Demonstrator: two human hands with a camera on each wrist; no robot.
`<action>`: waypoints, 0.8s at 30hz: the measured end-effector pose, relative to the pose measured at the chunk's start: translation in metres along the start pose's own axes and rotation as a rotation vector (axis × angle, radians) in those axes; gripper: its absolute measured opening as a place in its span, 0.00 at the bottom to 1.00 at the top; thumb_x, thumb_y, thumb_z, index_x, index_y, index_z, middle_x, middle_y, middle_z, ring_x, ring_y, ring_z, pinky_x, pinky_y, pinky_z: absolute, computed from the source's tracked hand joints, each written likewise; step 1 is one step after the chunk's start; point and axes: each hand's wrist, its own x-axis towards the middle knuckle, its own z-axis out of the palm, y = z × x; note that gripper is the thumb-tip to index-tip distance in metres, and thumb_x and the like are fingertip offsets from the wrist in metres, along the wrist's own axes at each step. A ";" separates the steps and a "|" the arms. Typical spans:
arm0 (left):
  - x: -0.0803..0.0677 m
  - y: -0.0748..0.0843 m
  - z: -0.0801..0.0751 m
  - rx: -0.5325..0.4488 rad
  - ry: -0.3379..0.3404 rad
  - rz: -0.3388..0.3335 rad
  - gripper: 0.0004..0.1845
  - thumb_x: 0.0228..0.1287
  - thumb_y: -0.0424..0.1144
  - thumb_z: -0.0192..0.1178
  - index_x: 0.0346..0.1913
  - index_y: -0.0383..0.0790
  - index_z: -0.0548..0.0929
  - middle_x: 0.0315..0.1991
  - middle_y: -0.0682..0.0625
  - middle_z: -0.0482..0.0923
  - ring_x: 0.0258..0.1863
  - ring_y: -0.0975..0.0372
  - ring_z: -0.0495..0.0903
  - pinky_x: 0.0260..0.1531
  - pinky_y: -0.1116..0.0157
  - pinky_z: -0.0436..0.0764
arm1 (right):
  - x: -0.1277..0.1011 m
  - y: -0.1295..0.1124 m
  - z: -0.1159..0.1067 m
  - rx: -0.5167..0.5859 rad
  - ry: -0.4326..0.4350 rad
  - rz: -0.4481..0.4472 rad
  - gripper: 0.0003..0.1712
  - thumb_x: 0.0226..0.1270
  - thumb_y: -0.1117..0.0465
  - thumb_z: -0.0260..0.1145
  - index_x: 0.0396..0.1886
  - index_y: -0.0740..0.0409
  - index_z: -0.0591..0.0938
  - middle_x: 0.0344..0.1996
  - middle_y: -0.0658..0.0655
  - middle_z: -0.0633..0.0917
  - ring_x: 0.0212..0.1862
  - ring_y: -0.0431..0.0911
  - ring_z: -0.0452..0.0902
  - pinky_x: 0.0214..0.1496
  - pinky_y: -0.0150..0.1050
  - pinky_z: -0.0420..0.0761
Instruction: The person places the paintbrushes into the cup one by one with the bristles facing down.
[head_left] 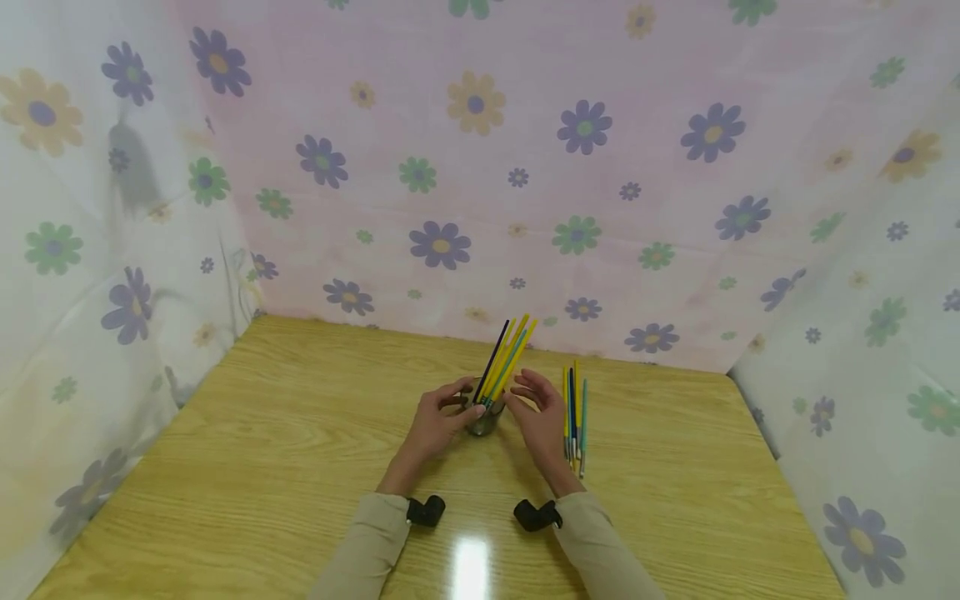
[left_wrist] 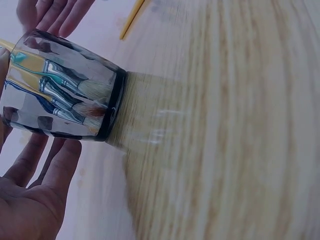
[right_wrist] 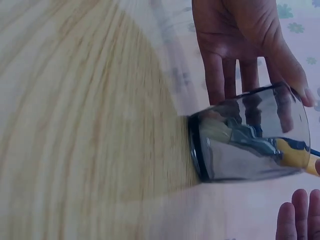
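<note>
A clear glass tumbler (head_left: 482,425) with a dark base stands on the table between the two hands. Several paintbrushes (head_left: 504,367) lean to the right in it, bristles down; their handles are yellow, teal and dark blue. My left hand (head_left: 437,421) curves loosely about the tumbler's left side, thumb at the rim by the handles. In the right wrist view its fingertips (right_wrist: 286,220) stay apart from the glass. At the opposite side is my right hand (head_left: 542,417), fingers extended and thumb near the rim; the right wrist view shows those fingers partly through the glass.
More paintbrushes (head_left: 576,408) lie in a loose group on the wooden table (head_left: 247,467), just right of my right hand. Flower-printed cloth (head_left: 517,208) encloses the table at the back and both sides. Each wrist wears a black camera mount (head_left: 427,511).
</note>
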 end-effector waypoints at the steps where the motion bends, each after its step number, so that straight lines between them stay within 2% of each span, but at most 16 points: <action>1: 0.000 0.000 0.000 0.002 0.000 -0.002 0.29 0.66 0.35 0.70 0.69 0.39 0.78 0.61 0.36 0.78 0.59 0.43 0.78 0.61 0.46 0.80 | -0.001 0.000 -0.003 -0.009 -0.002 -0.002 0.25 0.64 0.74 0.71 0.61 0.72 0.79 0.56 0.72 0.82 0.50 0.54 0.84 0.48 0.32 0.87; 7: 0.001 0.000 0.000 0.002 0.004 -0.016 0.29 0.66 0.35 0.70 0.69 0.39 0.78 0.62 0.36 0.78 0.59 0.42 0.78 0.58 0.48 0.81 | -0.004 -0.007 -0.023 -0.035 -0.004 0.014 0.23 0.64 0.75 0.71 0.59 0.68 0.81 0.53 0.72 0.83 0.47 0.46 0.85 0.48 0.33 0.87; 12: 0.000 0.002 0.001 -0.020 0.002 -0.031 0.29 0.65 0.32 0.70 0.69 0.37 0.77 0.63 0.34 0.76 0.60 0.40 0.77 0.58 0.46 0.81 | -0.006 -0.008 -0.044 -0.043 0.010 0.037 0.23 0.64 0.77 0.69 0.59 0.69 0.81 0.48 0.60 0.87 0.44 0.40 0.85 0.47 0.32 0.87; 13: -0.002 0.007 0.001 -0.023 -0.005 -0.026 0.29 0.66 0.31 0.69 0.69 0.34 0.76 0.63 0.32 0.76 0.60 0.39 0.77 0.58 0.46 0.81 | -0.006 -0.008 -0.048 -0.050 0.016 0.036 0.23 0.64 0.78 0.69 0.59 0.69 0.81 0.47 0.56 0.87 0.43 0.39 0.85 0.47 0.32 0.87; 18: -0.011 0.036 -0.003 -0.024 -0.052 -0.029 0.30 0.67 0.29 0.67 0.70 0.27 0.72 0.64 0.26 0.72 0.61 0.34 0.75 0.59 0.43 0.80 | -0.009 -0.011 -0.071 -0.111 0.007 0.055 0.23 0.66 0.76 0.69 0.60 0.69 0.80 0.51 0.64 0.86 0.45 0.37 0.84 0.49 0.30 0.85; 20: -0.012 0.041 -0.005 -0.025 -0.063 -0.027 0.30 0.67 0.30 0.67 0.70 0.27 0.72 0.64 0.26 0.72 0.61 0.34 0.75 0.59 0.44 0.80 | -0.010 -0.013 -0.082 -0.134 -0.009 0.056 0.23 0.66 0.75 0.69 0.60 0.69 0.80 0.53 0.66 0.85 0.45 0.38 0.84 0.49 0.30 0.85; 24: -0.012 0.040 -0.005 -0.029 -0.063 -0.024 0.30 0.67 0.30 0.67 0.70 0.27 0.72 0.64 0.26 0.72 0.61 0.35 0.75 0.59 0.45 0.81 | -0.010 -0.014 -0.104 -0.163 -0.033 0.063 0.24 0.66 0.75 0.69 0.61 0.72 0.78 0.47 0.52 0.89 0.45 0.36 0.84 0.50 0.29 0.85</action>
